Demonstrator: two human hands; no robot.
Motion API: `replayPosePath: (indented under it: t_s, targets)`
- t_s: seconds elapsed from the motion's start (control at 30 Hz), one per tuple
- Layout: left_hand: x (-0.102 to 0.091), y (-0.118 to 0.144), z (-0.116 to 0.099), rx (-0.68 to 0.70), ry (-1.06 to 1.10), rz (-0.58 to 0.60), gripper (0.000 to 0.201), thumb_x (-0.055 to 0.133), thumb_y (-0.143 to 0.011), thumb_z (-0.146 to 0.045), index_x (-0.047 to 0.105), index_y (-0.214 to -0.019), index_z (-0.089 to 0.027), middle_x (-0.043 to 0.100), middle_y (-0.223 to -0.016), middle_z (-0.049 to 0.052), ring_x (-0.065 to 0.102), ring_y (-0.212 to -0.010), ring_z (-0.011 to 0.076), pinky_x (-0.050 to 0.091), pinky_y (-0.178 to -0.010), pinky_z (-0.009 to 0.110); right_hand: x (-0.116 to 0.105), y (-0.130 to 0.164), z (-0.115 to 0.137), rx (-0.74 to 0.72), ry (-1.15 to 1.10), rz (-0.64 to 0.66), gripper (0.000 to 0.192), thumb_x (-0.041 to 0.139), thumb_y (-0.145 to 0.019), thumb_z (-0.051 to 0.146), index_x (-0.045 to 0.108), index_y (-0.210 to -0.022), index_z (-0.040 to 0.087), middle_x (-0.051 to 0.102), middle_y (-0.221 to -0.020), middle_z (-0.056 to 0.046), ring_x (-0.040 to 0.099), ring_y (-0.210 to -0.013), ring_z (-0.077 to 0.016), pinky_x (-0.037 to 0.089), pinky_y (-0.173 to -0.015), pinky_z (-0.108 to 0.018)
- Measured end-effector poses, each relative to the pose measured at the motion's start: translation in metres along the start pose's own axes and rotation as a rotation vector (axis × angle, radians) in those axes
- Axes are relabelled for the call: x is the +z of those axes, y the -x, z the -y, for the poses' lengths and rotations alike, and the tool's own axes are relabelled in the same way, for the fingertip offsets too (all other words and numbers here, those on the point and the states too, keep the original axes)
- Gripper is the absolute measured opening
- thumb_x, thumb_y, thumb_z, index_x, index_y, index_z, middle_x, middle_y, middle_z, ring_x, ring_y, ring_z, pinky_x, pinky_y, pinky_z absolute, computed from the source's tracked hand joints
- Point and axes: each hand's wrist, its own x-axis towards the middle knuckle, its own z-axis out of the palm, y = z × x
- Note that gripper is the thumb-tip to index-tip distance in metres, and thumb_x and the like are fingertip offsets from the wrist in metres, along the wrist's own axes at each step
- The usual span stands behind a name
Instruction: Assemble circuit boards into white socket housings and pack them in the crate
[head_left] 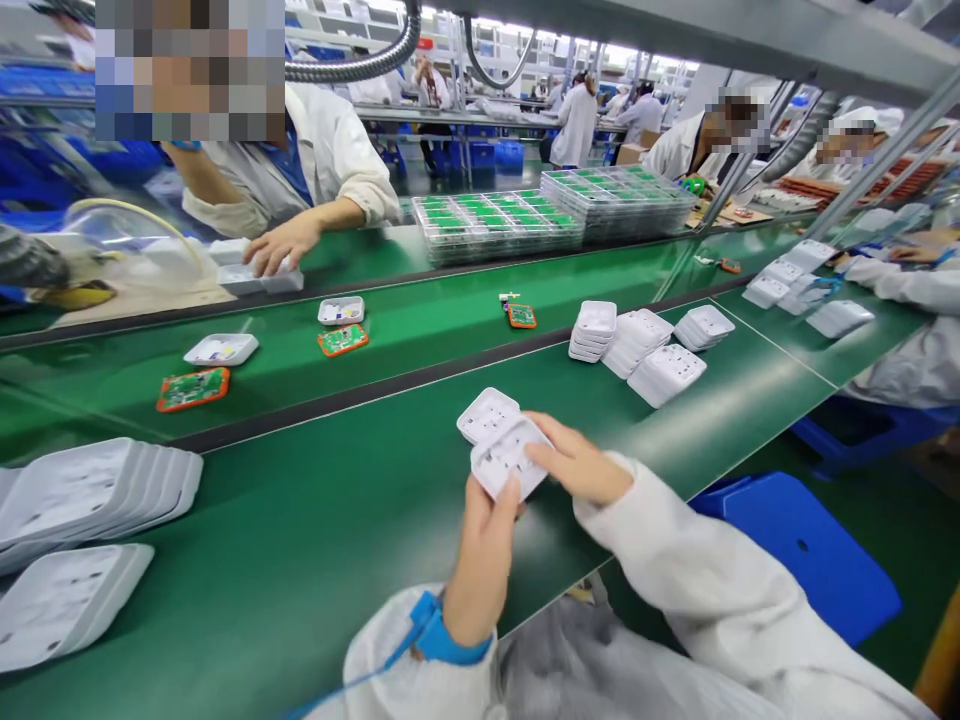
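Note:
Both my hands hold one white plastic socket cover (507,457) just above the green table (315,520). My left hand (484,545) grips its near edge from below, a blue strap on the wrist. My right hand (581,462) closes on its right side. A second white cover (487,413) lies flat on the table, touching the far edge of the held one.
Stacks of white covers (645,345) stand to the right, more (82,495) lie at the left. Orange-framed circuit boards (193,389) and small white trays (221,349) ride the belt beyond. A co-worker's hand (281,243) rests on a tray across it. A blue stool (802,545) stands right.

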Motion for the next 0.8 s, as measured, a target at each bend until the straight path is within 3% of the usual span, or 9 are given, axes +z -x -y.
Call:
replayPosePath:
  t_s: [0.1, 0.23, 0.4, 0.53, 0.6, 0.7, 0.8]
  targets:
    - [-0.005, -0.021, -0.034, 0.026, -0.136, -0.010, 0.048, 0.047, -0.088, -0.044, 0.037, -0.131, -0.025, 0.054, -0.127, 0.009, 0.060, -0.095, 0.0182, 0.050, -0.068, 0.027, -0.016, -0.045, 0.018, 0.104, 0.158, 0.008, 0.034, 0.053, -0.084, 0.028, 0.056, -0.117, 0.019, 0.062, -0.114, -0.006, 0.058, -0.101, -0.0206, 0.045, -0.090, -0.036]
    - [-0.017, -0.050, -0.065, -0.068, -0.304, -0.010, 0.037, 0.046, -0.088, -0.034, 0.042, -0.121, -0.019, 0.060, -0.109, 0.010, 0.060, -0.075, 0.0142, 0.051, -0.064, 0.027, -0.013, -0.082, 0.030, 0.254, 0.348, 0.027, 0.026, 0.049, -0.085, 0.031, 0.061, -0.105, 0.020, 0.065, -0.102, -0.004, 0.060, -0.088, -0.0184, 0.047, -0.079, -0.031]
    - [-0.022, -0.062, -0.060, -0.128, -0.411, -0.002, 0.031, 0.047, -0.087, -0.035, 0.043, -0.112, -0.016, 0.058, -0.084, 0.006, 0.058, -0.063, 0.0145, 0.051, -0.058, 0.029, -0.002, -0.088, 0.019, 0.215, 0.638, 0.002, 0.029, 0.045, -0.086, 0.034, 0.062, -0.104, 0.019, 0.062, -0.108, -0.010, 0.056, -0.101, -0.0246, 0.043, -0.087, -0.036]
    - [-0.029, -0.070, -0.056, -0.119, -0.537, 0.025, 0.034, 0.051, -0.083, -0.043, 0.048, -0.105, -0.017, 0.053, -0.072, 0.002, 0.053, -0.055, 0.0142, 0.046, -0.051, 0.028, -0.005, -0.093, 0.010, 0.247, 0.639, 0.010, 0.029, 0.046, -0.087, 0.037, 0.062, -0.104, 0.020, 0.062, -0.110, -0.010, 0.056, -0.103, -0.0258, 0.043, -0.090, -0.037]
    - [-0.037, -0.078, -0.059, -0.020, -0.655, -0.043, 0.044, 0.052, -0.081, -0.052, 0.052, -0.109, -0.018, 0.055, -0.074, 0.004, 0.055, -0.062, 0.0172, 0.045, -0.056, 0.030, -0.009, -0.092, 0.010, 0.265, 0.562, 0.019, 0.031, 0.049, -0.087, 0.039, 0.062, -0.107, 0.020, 0.062, -0.113, -0.009, 0.056, -0.105, -0.0251, 0.042, -0.092, -0.037]
    - [-0.052, -0.095, -0.067, 0.150, -0.620, -0.147, 0.057, 0.049, -0.080, -0.062, 0.051, -0.123, -0.023, 0.060, -0.102, 0.009, 0.058, -0.091, 0.0238, 0.046, -0.074, 0.034, -0.016, -0.077, 0.011, 0.203, 0.358, -0.097, 0.049, 0.053, -0.085, 0.047, 0.051, -0.127, 0.020, 0.053, -0.130, -0.012, 0.053, -0.112, -0.0244, 0.041, -0.096, -0.039]
    - [-0.058, -0.108, -0.070, 0.037, -0.397, 0.037, 0.059, 0.044, -0.081, -0.065, 0.052, -0.123, -0.026, 0.056, -0.123, 0.009, 0.053, -0.110, 0.0254, 0.043, -0.084, 0.036, -0.011, -0.043, 0.001, 0.160, 0.141, -0.258, 0.067, 0.055, -0.084, 0.054, 0.035, -0.140, 0.022, 0.040, -0.141, -0.014, 0.049, -0.119, -0.0241, 0.039, -0.100, -0.041]
